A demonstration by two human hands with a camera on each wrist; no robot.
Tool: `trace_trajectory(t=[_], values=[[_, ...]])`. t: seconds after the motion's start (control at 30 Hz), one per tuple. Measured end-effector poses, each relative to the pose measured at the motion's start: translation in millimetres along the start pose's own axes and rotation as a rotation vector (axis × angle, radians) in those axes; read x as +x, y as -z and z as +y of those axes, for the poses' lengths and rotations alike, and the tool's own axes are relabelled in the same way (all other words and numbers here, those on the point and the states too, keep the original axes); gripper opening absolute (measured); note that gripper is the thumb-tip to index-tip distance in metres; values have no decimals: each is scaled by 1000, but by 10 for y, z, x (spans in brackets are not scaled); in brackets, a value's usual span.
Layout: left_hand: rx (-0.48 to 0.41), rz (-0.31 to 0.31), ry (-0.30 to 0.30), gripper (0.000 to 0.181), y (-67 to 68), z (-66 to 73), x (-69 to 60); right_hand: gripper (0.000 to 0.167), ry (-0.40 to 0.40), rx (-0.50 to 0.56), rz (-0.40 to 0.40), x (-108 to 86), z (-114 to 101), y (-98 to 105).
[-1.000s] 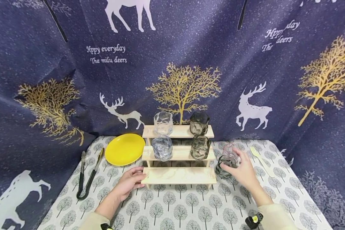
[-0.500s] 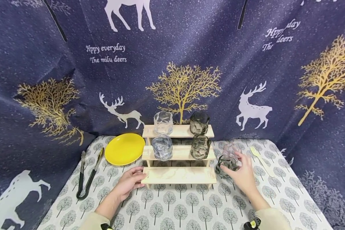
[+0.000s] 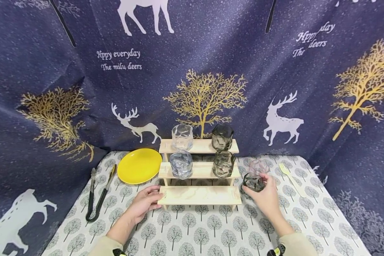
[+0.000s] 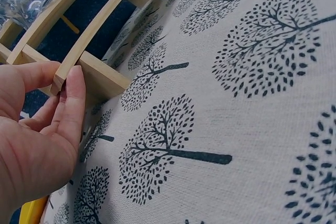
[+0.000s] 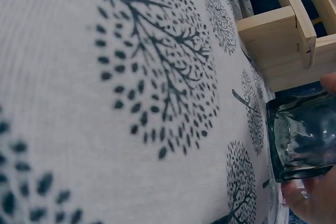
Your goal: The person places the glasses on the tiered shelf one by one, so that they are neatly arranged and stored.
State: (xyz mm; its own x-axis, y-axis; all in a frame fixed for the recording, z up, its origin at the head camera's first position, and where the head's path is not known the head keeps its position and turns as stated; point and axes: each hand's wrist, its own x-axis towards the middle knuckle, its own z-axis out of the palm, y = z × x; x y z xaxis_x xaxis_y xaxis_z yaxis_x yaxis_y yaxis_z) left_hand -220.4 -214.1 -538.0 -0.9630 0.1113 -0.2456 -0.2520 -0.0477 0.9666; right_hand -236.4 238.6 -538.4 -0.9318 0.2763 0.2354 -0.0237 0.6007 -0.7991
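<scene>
Fingers (image 3: 268, 179) and thumb of the R hand (image 3: 266, 197) are curled round a dark glass (image 3: 253, 182) just R of the wooden rack (image 3: 201, 170), on or just off the cloth (image 3: 188, 229), can't tell which, w/ a pinkish glass (image 3: 258, 166) close behind! Now the L hand (image 3: 145, 202) pinches the left end of the bottom shelf (image 3: 200, 195) btwn thumb & fingers, & up top a clear glass (image 3: 182, 138) & a black glass (image 3: 222, 138) stand apart
</scene>
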Motion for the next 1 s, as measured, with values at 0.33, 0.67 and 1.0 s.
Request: trace_trajectory(t=[0.33,0.67,1.0], values=[[-10,-7,3,58,8,-9,5,100,-67,34,-27,-22,-5,-18],[-5,-3,5,57,9,-3,6,101,-109,16,-64,-14,37,-28],[1,-2,4,58,2,2,4,96,-65,34,-17,-3,97,-39]])
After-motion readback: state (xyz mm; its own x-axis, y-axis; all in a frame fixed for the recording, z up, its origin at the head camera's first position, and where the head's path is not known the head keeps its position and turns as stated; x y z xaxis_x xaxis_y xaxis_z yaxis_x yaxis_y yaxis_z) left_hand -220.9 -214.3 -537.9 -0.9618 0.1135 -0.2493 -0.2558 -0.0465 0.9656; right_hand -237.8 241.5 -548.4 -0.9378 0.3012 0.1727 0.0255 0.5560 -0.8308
